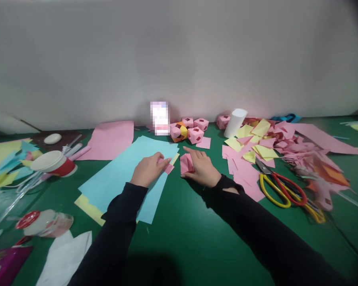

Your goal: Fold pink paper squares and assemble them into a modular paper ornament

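My left hand [150,169] is closed on a small folded piece of pink paper [169,169], over the right edge of the light blue paper sheets [116,174]. A short gap to the right, my right hand [203,167] has its fingers bent around a larger folded pink paper piece [186,163], close to the green tabletop. Behind the hands stands a cluster of finished pink folded paper shapes [195,135] with dark openings, one part yellow and orange. A small pink paper square [203,143] lies flat in front of them.
At the right are loose pink paper pieces [244,178], yellow squares [261,128], scissors [276,190] and a pink glue gun [322,192]. A white paper tube [235,123] stands behind. Leftward are a paper cup [55,163], a red-capped bottle [44,223] and a pink sheet [111,139].
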`<state>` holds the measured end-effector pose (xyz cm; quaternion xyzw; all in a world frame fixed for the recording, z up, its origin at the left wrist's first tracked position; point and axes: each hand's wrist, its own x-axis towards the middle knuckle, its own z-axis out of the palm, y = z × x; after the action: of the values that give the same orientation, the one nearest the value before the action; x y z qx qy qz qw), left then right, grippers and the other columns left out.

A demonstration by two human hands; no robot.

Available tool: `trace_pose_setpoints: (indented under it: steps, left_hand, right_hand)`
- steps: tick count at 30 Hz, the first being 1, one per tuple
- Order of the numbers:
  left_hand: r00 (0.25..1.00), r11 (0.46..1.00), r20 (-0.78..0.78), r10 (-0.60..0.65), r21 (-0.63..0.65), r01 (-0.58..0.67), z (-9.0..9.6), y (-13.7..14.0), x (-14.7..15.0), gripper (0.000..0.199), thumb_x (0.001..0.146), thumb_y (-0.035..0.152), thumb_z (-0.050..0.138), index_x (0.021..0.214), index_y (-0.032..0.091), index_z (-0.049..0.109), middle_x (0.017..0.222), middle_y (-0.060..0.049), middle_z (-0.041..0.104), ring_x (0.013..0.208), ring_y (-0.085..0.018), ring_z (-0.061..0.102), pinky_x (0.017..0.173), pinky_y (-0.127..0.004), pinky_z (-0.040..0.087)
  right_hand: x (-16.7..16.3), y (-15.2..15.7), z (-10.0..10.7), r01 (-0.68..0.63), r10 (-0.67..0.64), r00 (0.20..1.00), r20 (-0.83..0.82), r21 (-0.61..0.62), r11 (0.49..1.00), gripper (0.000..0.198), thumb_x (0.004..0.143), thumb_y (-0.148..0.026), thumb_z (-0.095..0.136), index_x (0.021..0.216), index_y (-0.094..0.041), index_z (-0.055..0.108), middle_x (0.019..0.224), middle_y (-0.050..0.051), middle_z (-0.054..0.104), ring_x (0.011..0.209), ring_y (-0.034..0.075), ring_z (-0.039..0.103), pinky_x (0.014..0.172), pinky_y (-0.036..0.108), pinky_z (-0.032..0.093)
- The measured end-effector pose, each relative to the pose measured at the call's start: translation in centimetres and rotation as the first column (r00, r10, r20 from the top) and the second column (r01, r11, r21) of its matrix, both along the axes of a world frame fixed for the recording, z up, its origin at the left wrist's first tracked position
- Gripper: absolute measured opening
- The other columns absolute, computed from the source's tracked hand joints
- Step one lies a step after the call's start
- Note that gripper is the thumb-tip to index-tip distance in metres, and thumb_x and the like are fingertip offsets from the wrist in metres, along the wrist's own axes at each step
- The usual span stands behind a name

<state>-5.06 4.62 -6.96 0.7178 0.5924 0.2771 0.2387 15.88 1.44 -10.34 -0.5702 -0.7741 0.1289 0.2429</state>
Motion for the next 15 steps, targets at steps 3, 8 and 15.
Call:
trace_pose_setpoints:
  steps: [3, 8, 15]
  left_hand:
    - [0.998, 1.0, -0.063, -0.02, 0.014, 0.021, 0.0, 0.1, 0.0, 0.033, 0.078, 0.05, 0.064, 0.057, 0.024, 0.059, 0.052, -0.003, 0.058, 0.051, -0.021, 0.051, 0.051, -0.026, 0.028]
    - [0.998, 0.998, -0.016, -0.06, 0.031, 0.061, 0.9, 0.1, 0.0, 0.03, 0.075, 0.039, 0.067, 0.051, 0.024, 0.056, 0.05, -0.002, 0.058, 0.046, -0.018, 0.047, 0.05, -0.027, 0.027]
    - [0.992, 0.999, 0.117, -0.038, 0.001, 0.038, 1.7, 0.1, 0.5, 0.023, 0.068, 0.037, 0.075, 0.055, 0.024, 0.061, 0.057, -0.002, 0.064, 0.053, -0.019, 0.053, 0.052, -0.027, 0.033]
  right_hand:
    - [-0.2, 0.1, 0.2, 0.031, -0.029, 0.999, -0.025, 0.061, 0.998, 0.083, 0.07, -0.043, 0.08, 0.14, -0.019, 0.042, 0.138, 0.018, 0.05, 0.123, 0.038, 0.043, 0.091, 0.053, 0.043]
    - [-1.4, -0.5, 1.0, -0.023, 0.072, 0.973, -0.218, 0.218, 0.976, 0.021, 0.097, -0.029, 0.044, 0.103, -0.018, 0.061, 0.111, 0.014, 0.063, 0.11, 0.027, 0.052, 0.095, 0.045, 0.042]
    - [-3.3, -2.0, 0.2, -0.037, 0.121, 0.931, -0.346, 0.241, 0.97, 0.022, 0.099, -0.029, 0.034, 0.083, -0.02, 0.047, 0.079, 0.007, 0.055, 0.078, 0.021, 0.051, 0.075, 0.035, 0.044]
